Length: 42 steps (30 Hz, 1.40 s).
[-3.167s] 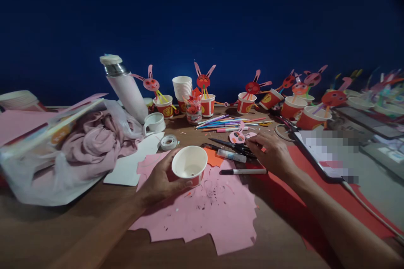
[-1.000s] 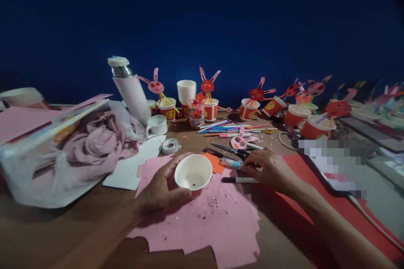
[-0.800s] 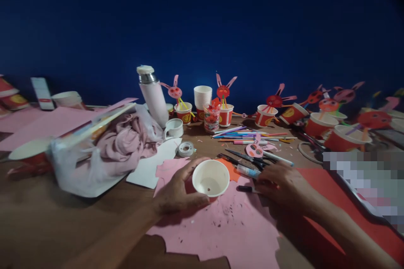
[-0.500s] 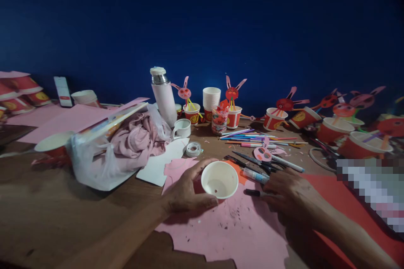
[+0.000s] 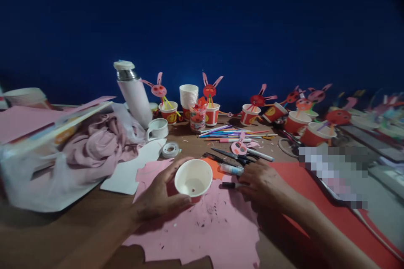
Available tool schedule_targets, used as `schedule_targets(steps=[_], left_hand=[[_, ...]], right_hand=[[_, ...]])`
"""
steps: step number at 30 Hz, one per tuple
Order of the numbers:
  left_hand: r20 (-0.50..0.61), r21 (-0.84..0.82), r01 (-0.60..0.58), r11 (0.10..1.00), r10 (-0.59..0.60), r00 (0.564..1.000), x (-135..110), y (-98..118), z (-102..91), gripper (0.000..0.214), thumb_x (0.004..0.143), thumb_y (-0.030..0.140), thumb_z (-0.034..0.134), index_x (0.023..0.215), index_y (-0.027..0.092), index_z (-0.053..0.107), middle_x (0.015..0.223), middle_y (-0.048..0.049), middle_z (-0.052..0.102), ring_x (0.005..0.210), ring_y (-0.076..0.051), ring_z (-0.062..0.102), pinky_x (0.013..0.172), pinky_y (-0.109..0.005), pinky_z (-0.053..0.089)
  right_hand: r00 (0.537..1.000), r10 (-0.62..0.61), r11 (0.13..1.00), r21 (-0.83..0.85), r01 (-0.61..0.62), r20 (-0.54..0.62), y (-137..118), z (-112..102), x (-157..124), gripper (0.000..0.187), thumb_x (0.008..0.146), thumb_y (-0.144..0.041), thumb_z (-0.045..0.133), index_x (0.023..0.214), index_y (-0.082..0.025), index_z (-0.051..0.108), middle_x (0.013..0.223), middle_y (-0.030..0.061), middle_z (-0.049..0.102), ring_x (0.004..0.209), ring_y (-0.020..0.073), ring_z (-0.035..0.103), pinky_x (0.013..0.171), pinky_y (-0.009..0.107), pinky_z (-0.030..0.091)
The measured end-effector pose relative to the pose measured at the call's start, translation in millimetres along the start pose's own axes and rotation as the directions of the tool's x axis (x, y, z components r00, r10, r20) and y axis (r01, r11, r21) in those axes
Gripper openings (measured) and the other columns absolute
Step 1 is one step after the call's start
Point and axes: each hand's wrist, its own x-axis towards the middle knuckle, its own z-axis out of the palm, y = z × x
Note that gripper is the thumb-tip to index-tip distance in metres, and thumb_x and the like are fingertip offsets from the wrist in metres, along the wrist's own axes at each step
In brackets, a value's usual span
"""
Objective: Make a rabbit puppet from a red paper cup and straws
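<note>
My left hand is wrapped around a small paper cup, white inside and red outside, held just above a torn pink paper sheet. My right hand lies palm down on the table over a black marker, whose cap end sticks out to the left; its fingers are curled over the pen. A glue pen and black scissors lie just beyond that hand. A pink paper bunny face rests behind the scissors.
A white flask, a white mug, a tape roll and stacked cups stand farther back. Paper bunnies in red cups line the far edge. A plastic bag with pink cloth fills the left. Red paper lies right.
My right hand pulled back from the scissors and settled over the black marker. The head camera swung left and then back. My left hand kept the cup in place.
</note>
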Motion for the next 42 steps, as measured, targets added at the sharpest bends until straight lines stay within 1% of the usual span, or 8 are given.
schedule_targets(steps=[8, 11, 14, 20, 23, 28, 36, 42], left_hand=[[-0.014, 0.061, -0.002, 0.998, 0.003, 1.000, -0.2, -1.1, -1.4, 0.074, 0.059, 0.039, 0.064, 0.123, 0.018, 0.034, 0.119, -0.0131, 0.049, 0.107, -0.030, 0.048, 0.088, -0.043, 0.041], [-0.010, 0.012, 0.010, 1.000, -0.010, 1.000, -0.3, -0.3, 0.3, 0.073, 0.059, 0.040, 0.065, 0.122, 0.020, 0.035, 0.119, -0.0126, 0.050, 0.103, -0.030, 0.051, 0.082, -0.041, 0.046], [-0.008, -0.034, 0.038, 0.999, -0.038, 0.999, -1.0, 0.7, 1.7, 0.073, 0.059, 0.040, 0.065, 0.123, 0.022, 0.035, 0.119, -0.0118, 0.050, 0.101, -0.029, 0.052, 0.076, -0.039, 0.048], [-0.052, 0.066, -0.028, 0.997, 0.031, 0.998, -0.7, -0.8, 0.0, 0.074, 0.057, 0.044, 0.067, 0.122, 0.021, 0.041, 0.126, -0.0118, 0.046, 0.114, -0.032, 0.042, 0.091, -0.042, 0.040], [-0.076, 0.042, -0.045, 0.998, 0.048, 0.996, -0.4, -0.5, -2.3, 0.078, 0.057, 0.051, 0.064, 0.124, 0.020, 0.038, 0.124, -0.0118, 0.048, 0.115, -0.032, 0.041, 0.091, -0.041, 0.040], [-0.243, -0.015, -0.097, 0.995, 0.091, 0.966, 0.9, 2.2, -6.5, 0.081, 0.062, 0.057, 0.057, 0.128, 0.016, 0.033, 0.125, -0.0132, 0.046, 0.116, -0.031, 0.040, 0.092, -0.037, 0.038], [-0.231, -0.040, -0.109, 0.993, 0.097, 0.968, 2.3, 6.2, -8.9, 0.078, 0.064, 0.053, 0.057, 0.127, 0.014, 0.033, 0.129, -0.0138, 0.043, 0.115, -0.030, 0.041, 0.092, -0.036, 0.037], [-0.141, -0.040, -0.110, 0.993, 0.103, 0.985, 0.9, 6.3, -10.6, 0.076, 0.065, 0.049, 0.058, 0.127, 0.013, 0.032, 0.121, -0.0148, 0.049, 0.113, -0.029, 0.044, 0.095, -0.041, 0.035]], right_hand=[[0.999, 0.011, 0.998, 0.061, -0.009, -0.035, 0.7, -1.9, -2.1, 0.015, 0.076, -0.029, 0.056, 0.067, -0.019, 0.064, 0.068, 0.0013, 0.061, 0.066, 0.0128, 0.050, 0.063, 0.026, 0.028], [0.997, 0.040, 0.996, 0.076, -0.035, -0.059, 4.7, -3.3, -1.9, 0.016, 0.077, -0.028, 0.054, 0.069, -0.019, 0.064, 0.068, 0.0014, 0.061, 0.065, 0.0131, 0.051, 0.063, 0.026, 0.029], [0.982, 0.111, 0.991, 0.091, -0.098, -0.153, 14.4, -2.6, -1.6, 0.018, 0.081, -0.024, 0.048, 0.073, -0.019, 0.064, 0.070, 0.0021, 0.063, 0.067, 0.0133, 0.053, 0.066, 0.027, 0.031], [0.909, 0.320, 0.944, 0.165, -0.284, -0.266, 36.5, 5.5, 1.6, 0.022, 0.082, -0.026, 0.044, 0.072, -0.019, 0.063, 0.072, 0.0019, 0.064, 0.069, 0.0141, 0.055, 0.067, 0.026, 0.034], [0.860, 0.443, 0.889, 0.250, -0.384, -0.254, 45.3, 9.4, 5.5, 0.024, 0.082, -0.030, 0.043, 0.074, -0.019, 0.063, 0.075, 0.0025, 0.065, 0.070, 0.0149, 0.056, 0.063, 0.025, 0.036], [0.777, 0.605, 0.791, 0.242, -0.562, -0.175, 56.5, 12.1, 12.5, 0.028, 0.079, -0.038, 0.043, 0.081, -0.020, 0.065, 0.076, 0.0039, 0.067, 0.069, 0.0172, 0.058, 0.055, 0.024, 0.035], [0.791, 0.606, 0.792, -0.027, -0.610, -0.080, 48.6, 2.3, 32.6, 0.041, 0.079, -0.052, 0.037, 0.074, -0.022, 0.065, 0.069, 0.0064, 0.067, 0.066, 0.0211, 0.060, 0.054, 0.027, 0.033], [0.761, 0.649, 0.760, -0.029, -0.649, -0.027, 43.3, 4.4, 48.6, 0.039, 0.072, -0.055, 0.044, 0.077, -0.023, 0.065, 0.075, 0.0070, 0.067, 0.072, 0.0237, 0.060, 0.056, 0.029, 0.034]])
